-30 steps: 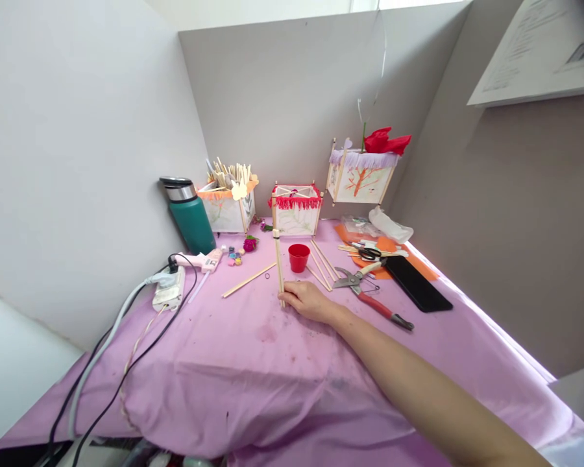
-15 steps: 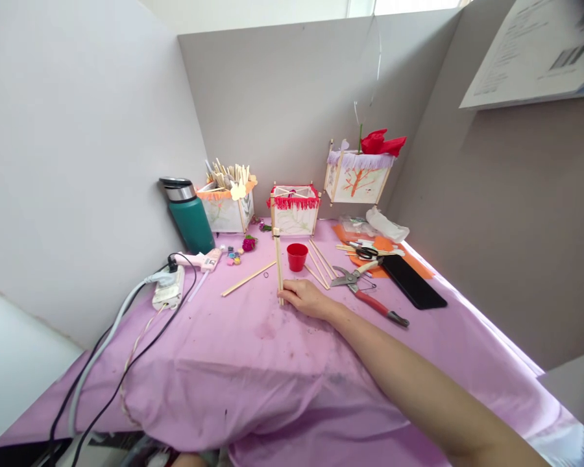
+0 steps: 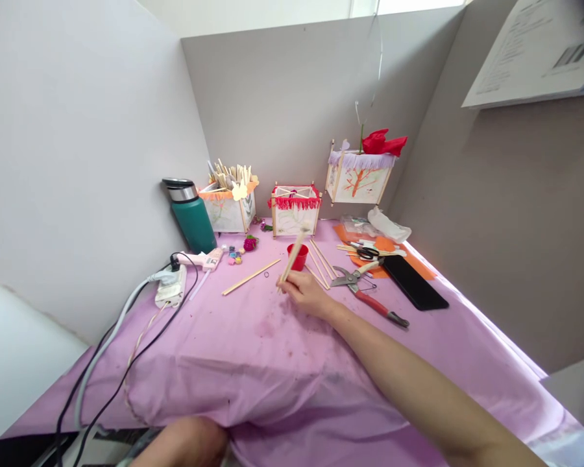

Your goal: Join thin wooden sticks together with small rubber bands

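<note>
My right hand (image 3: 305, 293) is closed around the lower end of slim wooden sticks (image 3: 292, 255). They lean up and to the right, crossing in front of a red cup (image 3: 300, 260), and their top is blurred. Whether the sticks touch the cup I cannot tell. One loose stick (image 3: 251, 277) lies to the left beside a small dark ring (image 3: 267, 274), and several more sticks (image 3: 324, 258) lie right of the cup. At the bottom edge a blurred, rounded bare limb (image 3: 189, 442) shows; no fingers can be made out on it.
Pruning shears (image 3: 370, 301), a black phone (image 3: 413, 284) and scissors (image 3: 367, 252) lie at right. Three decorated paper boxes, one with a red fringe (image 3: 295, 211), stand or hang behind. A green bottle (image 3: 194, 224), glue gun (image 3: 209, 259) and corded power strip (image 3: 170, 288) are left.
The sticks in my right hand have tipped from upright toward the right, and the hand has risen slightly. At the bottom edge the bare limb has come further into view.
</note>
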`<state>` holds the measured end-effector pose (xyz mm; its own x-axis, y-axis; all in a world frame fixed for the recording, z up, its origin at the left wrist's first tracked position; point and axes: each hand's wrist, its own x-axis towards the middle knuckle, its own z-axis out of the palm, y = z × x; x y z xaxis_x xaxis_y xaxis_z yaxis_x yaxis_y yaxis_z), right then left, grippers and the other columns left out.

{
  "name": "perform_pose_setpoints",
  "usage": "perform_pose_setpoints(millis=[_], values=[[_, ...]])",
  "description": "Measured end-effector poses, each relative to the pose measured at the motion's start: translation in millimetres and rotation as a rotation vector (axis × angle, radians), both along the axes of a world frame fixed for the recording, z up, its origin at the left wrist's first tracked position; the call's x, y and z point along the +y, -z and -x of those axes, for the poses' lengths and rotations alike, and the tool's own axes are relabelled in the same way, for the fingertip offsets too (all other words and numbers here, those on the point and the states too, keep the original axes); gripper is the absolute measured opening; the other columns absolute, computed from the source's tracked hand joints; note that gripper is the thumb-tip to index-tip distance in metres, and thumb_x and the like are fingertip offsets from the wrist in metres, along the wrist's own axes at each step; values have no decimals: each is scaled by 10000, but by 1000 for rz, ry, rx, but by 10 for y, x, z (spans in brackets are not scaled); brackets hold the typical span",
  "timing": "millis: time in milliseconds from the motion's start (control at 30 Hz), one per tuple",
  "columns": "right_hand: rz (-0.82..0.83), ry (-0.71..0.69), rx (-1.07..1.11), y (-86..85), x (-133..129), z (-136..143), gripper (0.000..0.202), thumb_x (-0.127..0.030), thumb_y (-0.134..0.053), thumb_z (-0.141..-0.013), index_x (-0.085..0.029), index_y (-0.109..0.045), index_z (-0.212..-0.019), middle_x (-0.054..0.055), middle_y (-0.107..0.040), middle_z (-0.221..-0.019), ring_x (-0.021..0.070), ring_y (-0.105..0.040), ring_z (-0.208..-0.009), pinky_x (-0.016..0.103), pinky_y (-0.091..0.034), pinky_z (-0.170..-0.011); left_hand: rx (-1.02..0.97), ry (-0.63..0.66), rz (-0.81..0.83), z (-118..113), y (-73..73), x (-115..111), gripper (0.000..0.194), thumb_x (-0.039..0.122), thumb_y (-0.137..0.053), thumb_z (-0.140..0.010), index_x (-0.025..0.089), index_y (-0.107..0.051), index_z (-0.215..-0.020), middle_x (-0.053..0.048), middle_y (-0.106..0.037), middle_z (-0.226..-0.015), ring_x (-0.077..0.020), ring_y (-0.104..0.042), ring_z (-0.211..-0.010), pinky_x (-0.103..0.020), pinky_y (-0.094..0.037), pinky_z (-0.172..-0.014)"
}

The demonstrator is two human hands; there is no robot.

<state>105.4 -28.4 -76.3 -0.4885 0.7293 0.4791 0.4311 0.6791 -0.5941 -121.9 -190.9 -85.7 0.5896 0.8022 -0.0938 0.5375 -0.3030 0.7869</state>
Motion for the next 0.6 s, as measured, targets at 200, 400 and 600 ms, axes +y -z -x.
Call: perform_pose_setpoints(millis=[200, 400, 600], values=[[-8, -52, -115, 32, -8, 23, 167, -222, -491, -885, -156, -583, -762, 12, -584, -722, 111, -507, -666, 214, -329, -616, -300, -70, -40, -195, -910, 657, 236, 338, -531, -851, 168, -688, -805, -32, -658, -678, -103, -562, -509, -230, -461, -536], [64, 26, -258, 11, -2, -5, 190, -236, -522, -867, -155, -593, -710, 17, -605, -689, 116, -499, -628, 223, -306, -587, -989, -419, -294, -739, -1035, 1679, 327, 406, -565, -827, 137, -657, -989, -104, -681, -935, -161, -627, -822, -268, -484, -713], [162, -1, -245, -17, 45, -63, 171, -222, -506, -867, -164, -594, -733, 7, -629, -690, 107, -523, -618, 211, -307, -576, -1228, -72, 59, -958, -928, 2004, 365, 406, -583, -816, 121, -637, -1037, -96, -687, -861, -175, -642, -727, -349, -503, -735]])
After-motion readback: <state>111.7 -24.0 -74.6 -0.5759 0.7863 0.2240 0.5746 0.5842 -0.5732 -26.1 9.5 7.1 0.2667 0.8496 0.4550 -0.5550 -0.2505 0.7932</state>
